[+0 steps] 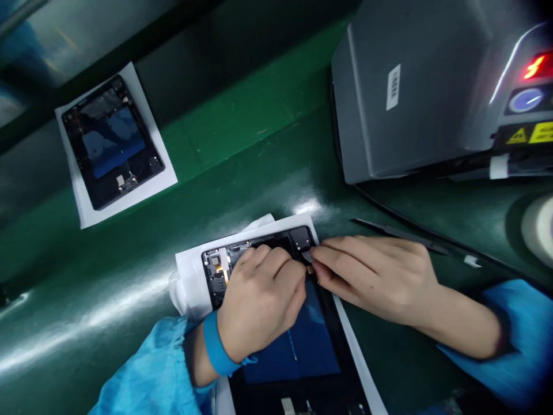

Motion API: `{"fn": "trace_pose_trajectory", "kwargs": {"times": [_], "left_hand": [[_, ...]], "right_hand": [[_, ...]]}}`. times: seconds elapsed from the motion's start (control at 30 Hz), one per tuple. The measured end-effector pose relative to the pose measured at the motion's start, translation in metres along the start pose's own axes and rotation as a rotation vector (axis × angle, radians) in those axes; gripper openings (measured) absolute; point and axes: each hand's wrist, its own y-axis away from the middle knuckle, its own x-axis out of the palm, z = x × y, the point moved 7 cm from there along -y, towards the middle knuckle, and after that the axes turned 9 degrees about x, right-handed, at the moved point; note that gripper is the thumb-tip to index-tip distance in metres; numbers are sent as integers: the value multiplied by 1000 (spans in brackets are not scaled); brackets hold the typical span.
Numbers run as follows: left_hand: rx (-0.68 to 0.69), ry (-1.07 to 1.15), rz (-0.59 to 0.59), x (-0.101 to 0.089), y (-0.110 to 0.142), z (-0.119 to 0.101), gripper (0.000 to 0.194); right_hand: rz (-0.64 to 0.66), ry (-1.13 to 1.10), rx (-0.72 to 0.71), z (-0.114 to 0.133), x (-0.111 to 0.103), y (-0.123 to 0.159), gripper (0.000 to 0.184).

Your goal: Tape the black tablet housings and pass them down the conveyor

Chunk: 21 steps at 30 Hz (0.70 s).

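An opened tablet [298,357], its inner parts exposed, lies on white sheets [190,265] in front of me. My left hand [263,300], with a blue band at the wrist, rests over its upper part. Those fingers are curled closed, and their tips are hidden behind the knuckles. From the right, my right hand [375,276] reaches to the tablet's edge, just below a black corner module [301,237]. Its thumb and fingers pinch a small, pale, flat piece [307,256] whose kind I cannot tell.
Tweezers [401,235] and a black cable [389,208] lie beyond my right hand. A grey machine [415,104] with a red display stands at the upper right. Another opened tablet [114,141] lies on white paper at the upper left. A white roll [540,230] sits at the right edge.
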Motion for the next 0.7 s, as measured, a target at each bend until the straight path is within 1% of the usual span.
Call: {"fn": "trace_pose_trajectory", "kwargs": {"times": [0.33, 0.7], "left_hand": [[-13, 8, -26, -3, -2, 0, 17], [-7, 23, -17, -2, -1, 1, 14]], "right_hand": [[-4, 9, -8, -1, -2, -2, 5], [-8, 7, -7, -1, -2, -2, 4]]}}
